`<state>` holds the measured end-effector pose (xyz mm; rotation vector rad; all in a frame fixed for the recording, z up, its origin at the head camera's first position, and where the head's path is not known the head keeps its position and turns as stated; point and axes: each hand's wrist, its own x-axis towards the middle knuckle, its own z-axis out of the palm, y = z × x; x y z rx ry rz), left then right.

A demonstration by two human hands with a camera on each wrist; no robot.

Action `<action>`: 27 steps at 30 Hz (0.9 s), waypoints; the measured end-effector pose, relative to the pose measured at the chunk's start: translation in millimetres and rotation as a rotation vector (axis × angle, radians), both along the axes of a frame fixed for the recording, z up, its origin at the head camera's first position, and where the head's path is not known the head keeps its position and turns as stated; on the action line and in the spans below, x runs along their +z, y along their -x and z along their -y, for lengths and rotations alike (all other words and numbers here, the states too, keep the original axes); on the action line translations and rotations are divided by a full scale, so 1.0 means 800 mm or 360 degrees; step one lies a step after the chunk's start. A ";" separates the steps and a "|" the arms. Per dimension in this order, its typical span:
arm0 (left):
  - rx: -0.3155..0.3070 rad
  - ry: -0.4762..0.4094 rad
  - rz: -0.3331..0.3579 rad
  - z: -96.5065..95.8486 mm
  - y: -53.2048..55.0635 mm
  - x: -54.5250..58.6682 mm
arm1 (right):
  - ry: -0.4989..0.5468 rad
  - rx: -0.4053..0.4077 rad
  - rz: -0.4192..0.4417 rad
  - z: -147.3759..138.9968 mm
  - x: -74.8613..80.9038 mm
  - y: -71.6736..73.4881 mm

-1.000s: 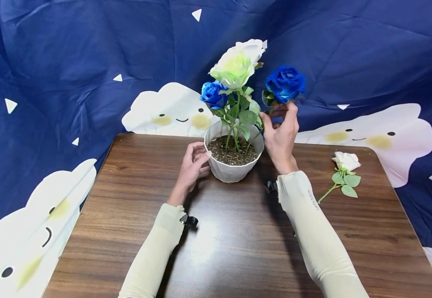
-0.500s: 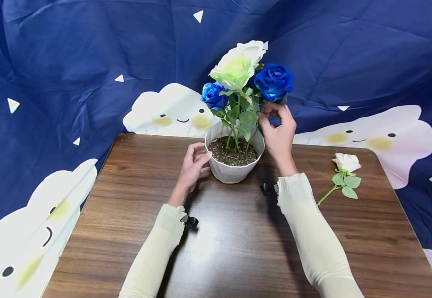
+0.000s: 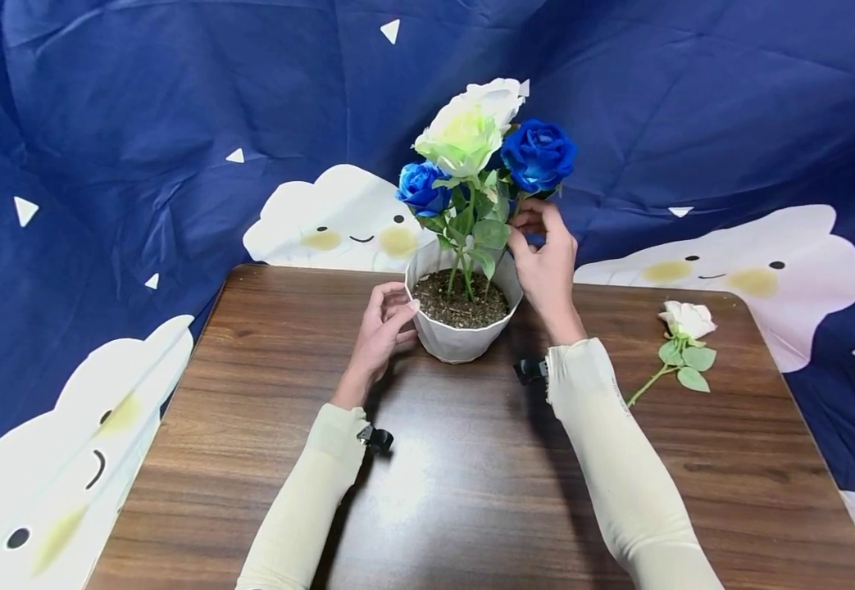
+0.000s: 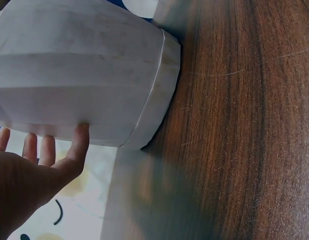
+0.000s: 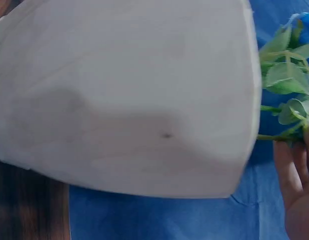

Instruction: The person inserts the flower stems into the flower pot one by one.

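A white faceted flower pot (image 3: 457,340) with dark soil stands on the wooden table, holding upright a blue rose (image 3: 423,188) and large white-green roses (image 3: 464,135). My left hand (image 3: 379,328) touches the pot's left side, thumb near the rim; in the left wrist view its fingertips (image 4: 82,131) rest against the outer wall. My right hand (image 3: 548,262) pinches a second blue rose (image 3: 538,156) by its stem, just under the bloom, at the pot's right side. In the right wrist view leafy stems (image 5: 287,75) show beyond the rim, and the bloom in that hand is hidden.
A small white rose (image 3: 685,319) with green leaves lies on the table (image 3: 427,508) at the right, its stem end partly behind the right sleeve. A dark blue backdrop (image 3: 176,98) with smiling clouds hangs behind the table's far edge.
My right hand has moved left with the blue rose, bringing the bloom close beside the white-green roses and slightly higher. My left hand and the pot have stayed in place.
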<state>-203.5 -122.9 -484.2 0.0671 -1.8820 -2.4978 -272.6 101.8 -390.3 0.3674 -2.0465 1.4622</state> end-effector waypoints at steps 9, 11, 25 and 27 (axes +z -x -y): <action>0.0017 0.0005 -0.0005 -0.001 0.000 -0.002 | -0.0165 0.0024 -0.0080 0.001 -0.008 0.002; 0.0014 0.0008 -0.0007 -0.002 0.000 -0.001 | -0.0182 0.0025 -0.0087 0.000 -0.008 0.003; 0.0002 0.0017 -0.0014 -0.001 0.001 -0.001 | -0.0215 0.0098 -0.0056 -0.002 -0.017 0.006; 0.0002 0.0016 -0.0010 -0.001 0.000 -0.001 | -0.0206 0.0111 -0.0052 -0.002 -0.018 0.007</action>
